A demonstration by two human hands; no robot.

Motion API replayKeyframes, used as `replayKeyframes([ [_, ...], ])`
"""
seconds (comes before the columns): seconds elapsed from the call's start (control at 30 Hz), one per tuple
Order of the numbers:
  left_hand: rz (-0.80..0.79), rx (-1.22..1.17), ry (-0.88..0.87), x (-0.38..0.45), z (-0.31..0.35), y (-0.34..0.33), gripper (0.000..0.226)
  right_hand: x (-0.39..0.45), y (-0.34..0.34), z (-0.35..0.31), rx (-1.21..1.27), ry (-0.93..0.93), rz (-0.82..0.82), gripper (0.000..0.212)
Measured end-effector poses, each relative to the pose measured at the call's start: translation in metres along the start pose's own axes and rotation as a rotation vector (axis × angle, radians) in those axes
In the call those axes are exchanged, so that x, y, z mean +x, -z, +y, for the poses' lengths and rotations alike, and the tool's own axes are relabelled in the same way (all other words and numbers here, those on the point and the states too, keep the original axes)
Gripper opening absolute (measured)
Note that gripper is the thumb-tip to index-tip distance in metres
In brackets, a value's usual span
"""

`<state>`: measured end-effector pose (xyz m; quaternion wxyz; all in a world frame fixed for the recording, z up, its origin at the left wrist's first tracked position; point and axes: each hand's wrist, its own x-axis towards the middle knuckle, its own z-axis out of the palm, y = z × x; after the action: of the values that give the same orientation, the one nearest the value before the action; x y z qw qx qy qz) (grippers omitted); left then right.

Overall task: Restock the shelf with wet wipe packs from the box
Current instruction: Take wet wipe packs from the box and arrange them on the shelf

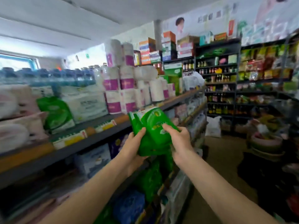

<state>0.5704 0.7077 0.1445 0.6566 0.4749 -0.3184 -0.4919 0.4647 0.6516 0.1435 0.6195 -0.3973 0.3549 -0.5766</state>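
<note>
While print blurs unreadably, both hands (pixel 155 139) clamp green wet wipe packs (pixel 153 126).

Both forearms and hands, left (pixel 135 147) and right (pixel 178 143), are bare, with no sleeves, gloves or jewellery.

The shop was brightly and evenly lit, with washed-out daylight flaring from a window (pixel 16 63) at the left edge of the frame and bleaching the ceiling (pixel 68 18) nearly white. Motion blur smeared almost everything, heaviest on the tissue packs (pixel 14 110) at far left and the goods at lower right, while the green packs (pixel 153 126) at centre stayed only slightly sharper, their print unreadable. Wide-angle distortion bowed the shelf (pixel 97 139) and the far racks (pixel 226 78) towards the edges, and the lower shelves at bottom left sank into deep shadow.
</note>
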Motion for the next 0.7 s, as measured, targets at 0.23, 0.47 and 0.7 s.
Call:
replayKeyframes([
  [0.23,0.125,0.448,-0.311,-0.019,0.097,0.077,0.052,-0.004,-0.095,-0.017,-0.993,0.655,-0.297,0.065],
  [0.47,0.132,1.872,-0.425,-0.027,0.208,0.095,0.049,0.008,-0.183,-0.057,-1.576,1.426,-0.629,0.077],
  [0.7,0.727,1.335,-0.895,-0.024,0.263,0.115,0.031,0.062,-0.257,-0.047,-0.811,0.765,-0.892,0.052],
])
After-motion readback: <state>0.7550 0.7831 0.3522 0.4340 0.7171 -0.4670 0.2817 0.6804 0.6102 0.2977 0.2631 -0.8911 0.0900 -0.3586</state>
